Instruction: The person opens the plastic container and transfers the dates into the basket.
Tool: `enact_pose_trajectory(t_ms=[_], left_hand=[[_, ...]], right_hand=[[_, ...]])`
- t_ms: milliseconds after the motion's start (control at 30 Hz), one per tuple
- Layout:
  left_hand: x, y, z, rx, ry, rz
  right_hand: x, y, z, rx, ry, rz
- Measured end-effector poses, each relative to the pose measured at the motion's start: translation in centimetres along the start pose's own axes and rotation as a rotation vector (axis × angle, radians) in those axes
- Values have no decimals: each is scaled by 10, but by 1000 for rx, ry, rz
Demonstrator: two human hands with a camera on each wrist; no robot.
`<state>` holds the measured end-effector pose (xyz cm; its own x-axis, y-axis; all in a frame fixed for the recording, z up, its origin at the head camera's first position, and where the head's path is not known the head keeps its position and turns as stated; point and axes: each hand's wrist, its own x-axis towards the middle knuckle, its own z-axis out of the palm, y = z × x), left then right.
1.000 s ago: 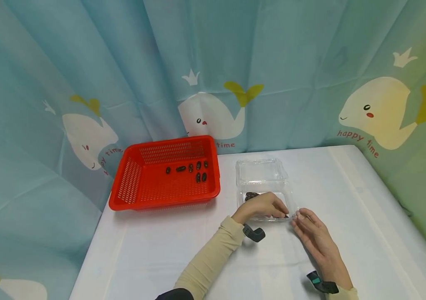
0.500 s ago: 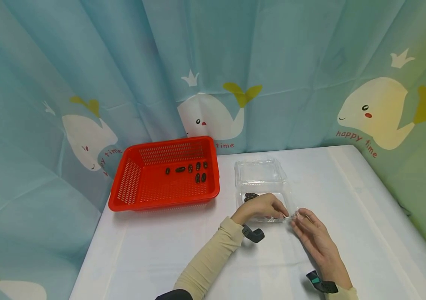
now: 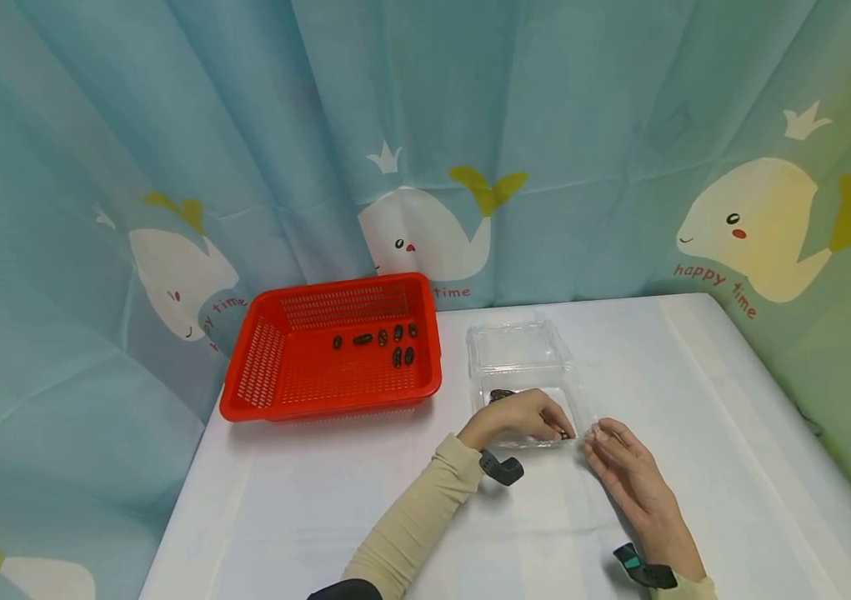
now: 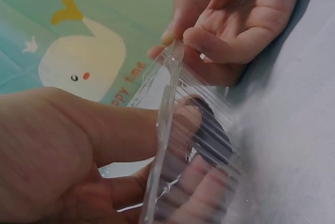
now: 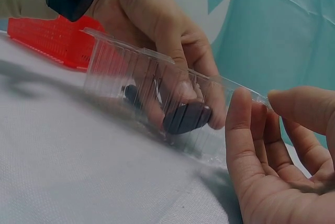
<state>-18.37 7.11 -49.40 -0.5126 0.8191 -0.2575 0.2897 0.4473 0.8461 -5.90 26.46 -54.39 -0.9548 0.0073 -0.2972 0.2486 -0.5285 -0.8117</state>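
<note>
A clear plastic clamshell container lies open on the white table, its lid folded back. My left hand reaches inside it. In the right wrist view its fingers pinch a dark oblong piece against the container's ribbed wall. The same piece shows through the plastic in the left wrist view. My right hand pinches the container's near right corner between thumb and forefinger. More dark pieces lie at the container's far side.
A red perforated basket stands to the left of the container, with several dark pieces at its back. A whale-print curtain hangs close behind the white table and along its right side.
</note>
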Motion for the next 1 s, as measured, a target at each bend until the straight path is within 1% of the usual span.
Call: enact_pose_trajectory(t_ms=[67,133,367,500,600,767,867,1000], left_hand=[[-1,0,-1,-4,-6,4],[-1,-1,-2,-33,-2,7],[-5,-4,-5,-93,38,73],[-11,-3,-10,-124,35,73],[-19,2,-17,-141,42,72],[-36,10,-31,-147,92,81],[-48,15,-39,-191,123,83],[-66,22,-49,-255,181,58]], right_hand=[[0,0,0,2,-4,-1],[-1,0,0,8,-13,-3],[-2,0,0,13,-46,-34],[-1,1,-1,10,-45,-36],[-1,2,-3,0,-38,-35],[1,2,-3,-13,-21,-24],[1,1,-3,-19,-5,-17],[1,1,-2,-9,5,-5]])
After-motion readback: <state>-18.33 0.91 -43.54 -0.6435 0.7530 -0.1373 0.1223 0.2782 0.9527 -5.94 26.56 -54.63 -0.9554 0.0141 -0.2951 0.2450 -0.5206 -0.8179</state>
